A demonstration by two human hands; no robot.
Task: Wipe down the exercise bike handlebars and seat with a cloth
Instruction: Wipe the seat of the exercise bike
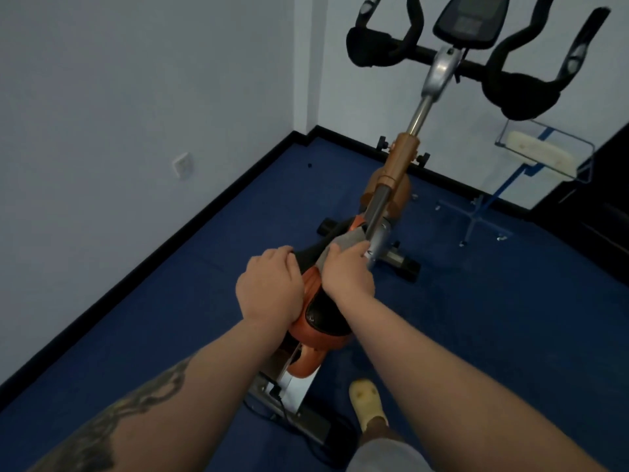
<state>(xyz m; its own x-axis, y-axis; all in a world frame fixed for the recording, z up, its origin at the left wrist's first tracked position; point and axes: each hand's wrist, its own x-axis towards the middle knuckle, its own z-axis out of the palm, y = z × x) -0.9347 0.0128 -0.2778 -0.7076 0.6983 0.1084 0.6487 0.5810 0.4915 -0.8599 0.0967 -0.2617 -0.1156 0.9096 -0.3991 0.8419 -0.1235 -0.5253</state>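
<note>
Head view: seat (pixel 323 311) at 6 o'clock, mid-wipe. My right hand (pixel 345 270) presses the cloth (pixel 347 240) on its nose; left hand (pixel 270 284) grips the side. Handlebars (pixel 510 86) at 1 o'clock probably next.

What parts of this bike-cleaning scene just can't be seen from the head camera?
- Seat: its top is largely covered by both hands, left hand and right hand.
- Cloth: mostly hidden under the right hand; only a grey edge shows.
- Handlebars: upper ends cut off by the top edge.
- Console display: too dim and small to read.
- Pedals: hidden behind the seat and frame.
</note>
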